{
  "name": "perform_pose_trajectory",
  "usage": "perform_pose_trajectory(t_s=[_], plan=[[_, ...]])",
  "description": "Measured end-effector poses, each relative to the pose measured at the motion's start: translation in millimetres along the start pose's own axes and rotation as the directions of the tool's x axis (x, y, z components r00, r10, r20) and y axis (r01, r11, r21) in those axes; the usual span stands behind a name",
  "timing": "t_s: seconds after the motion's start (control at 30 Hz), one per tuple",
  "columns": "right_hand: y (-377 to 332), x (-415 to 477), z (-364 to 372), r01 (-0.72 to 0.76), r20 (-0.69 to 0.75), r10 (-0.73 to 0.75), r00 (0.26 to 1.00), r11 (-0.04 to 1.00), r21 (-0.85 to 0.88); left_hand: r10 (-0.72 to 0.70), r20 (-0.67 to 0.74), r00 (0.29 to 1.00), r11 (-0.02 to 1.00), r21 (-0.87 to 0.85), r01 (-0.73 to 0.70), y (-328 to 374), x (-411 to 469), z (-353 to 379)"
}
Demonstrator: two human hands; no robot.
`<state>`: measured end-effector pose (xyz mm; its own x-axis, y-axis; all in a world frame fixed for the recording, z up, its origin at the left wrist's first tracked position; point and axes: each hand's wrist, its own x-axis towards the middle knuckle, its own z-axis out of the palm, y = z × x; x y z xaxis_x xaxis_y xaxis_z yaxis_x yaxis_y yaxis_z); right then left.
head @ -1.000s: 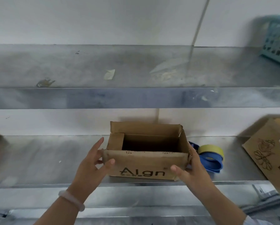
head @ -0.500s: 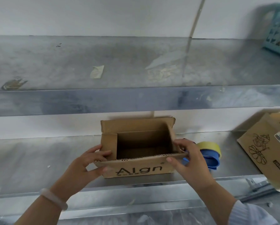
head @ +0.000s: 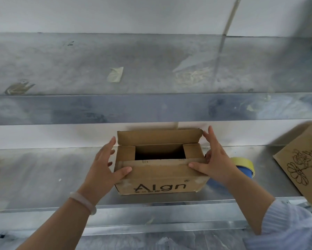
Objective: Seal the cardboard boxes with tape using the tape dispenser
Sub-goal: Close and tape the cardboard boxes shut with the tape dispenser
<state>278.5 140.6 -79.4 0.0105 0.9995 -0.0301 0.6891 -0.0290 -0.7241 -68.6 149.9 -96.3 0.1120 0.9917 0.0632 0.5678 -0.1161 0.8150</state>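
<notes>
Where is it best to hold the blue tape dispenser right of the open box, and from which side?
Probably grip the tape dispenser by its blue body under the yellow roll, coming from the right and above: the box and right hand close off its left side. Its handle is hidden.

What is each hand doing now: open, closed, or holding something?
Left hand: open, thumb on front flap of the cardboard box.
Right hand: open, thumb on the same flap.
</notes>
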Motion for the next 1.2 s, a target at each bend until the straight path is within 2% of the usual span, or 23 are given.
perform_pose_trajectory(t_s=[0.07, 0.13, 0.27, 0.33, 0.4, 0.47, 0.57, 0.67, 0.73, 0.83, 0.9, 1.0, 1.07, 1.13, 1.2], plan=[[2, 8, -3, 0.008, 0.055, -0.008, 0.998, 1.000, -0.004, 0.021, 0.109, 0.994, 0.997, -0.082, -0.012, -5, 9, -2], [3, 9, -5, 0.048, 0.044, -0.046, 0.998, 0.998, -0.031, 0.044, 0.150, 0.988, 0.996, -0.083, -0.032, -9, 15, -3], [8, -1, -2, 0.098, -0.034, -0.099, 0.995, 0.995, -0.036, 0.088, 0.112, 0.990, 0.996, 0.018, -0.091, -11, 16, -6], [11, -6, 1, 0.112, -0.009, -0.113, 0.994, 0.992, -0.066, 0.129, 0.100, 0.986, 0.988, 0.071, -0.137, -12, 12, -5], [13, -10, 5, 0.107, 0.021, -0.106, 0.994, 0.992, -0.069, 0.114, 0.080, 0.990, 0.986, 0.117, -0.123, -11, 8, -6], [14, -11, 9, 0.080, 0.039, -0.077, 0.996, 0.993, -0.087, 0.133, 0.052, 0.990, 0.956, 0.258, -0.142, -7, 8, -8], [11, -15, 10, 0.069, 0.079, -0.056, 0.995, 0.983, -0.171, 0.287, 0.125, 0.950, 0.812, 0.495, -0.310, 9, 11, -4], [10, -22, 10, 0.087, 0.135, -0.059, 0.989, 0.974, -0.209, 0.212, 0.269, 0.939, 0.751, 0.570, -0.333, 26, 12, 16], [9, -23, 10, 0.116, 0.157, -0.078, 0.985, 0.962, -0.249, 0.151, 0.253, 0.956, 0.746, 0.606, -0.278, 29, 13, 26], [10, -24, 6, 0.147, 0.195, -0.092, 0.977, 0.945, -0.293, 0.141, 0.213, 0.967, 0.781, 0.577, -0.241, 28, 15, 26], [15, -30, -2, 0.159, 0.151, -0.119, 0.981, 0.945, -0.285, 0.148, 0.204, 0.968, 0.801, 0.549, -0.238, 26, 16, 25], [36, -40, -22, 0.029, -0.160, -0.071, 0.985, 0.968, -0.250, 0.161, 0.192, 0.968, 0.817, 0.524, -0.240, 26, 15, 25], [60, -44, -42, -0.146, -0.273, 0.087, 0.958, 0.968, -0.205, 0.175, 0.180, 0.968, 0.815, 0.525, -0.245, 25, 14, 24], [82, -50, -59, -0.314, -0.174, 0.285, 0.942, 0.934, -0.170, 0.180, 0.172, 0.968, 0.815, 0.525, -0.245, 25, 15, 25], [96, -58, -64, -0.346, -0.054, 0.342, 0.938, 0.919, -0.189, 0.187, 0.168, 0.968, 0.815, 0.524, -0.248, 25, 16, 26]])
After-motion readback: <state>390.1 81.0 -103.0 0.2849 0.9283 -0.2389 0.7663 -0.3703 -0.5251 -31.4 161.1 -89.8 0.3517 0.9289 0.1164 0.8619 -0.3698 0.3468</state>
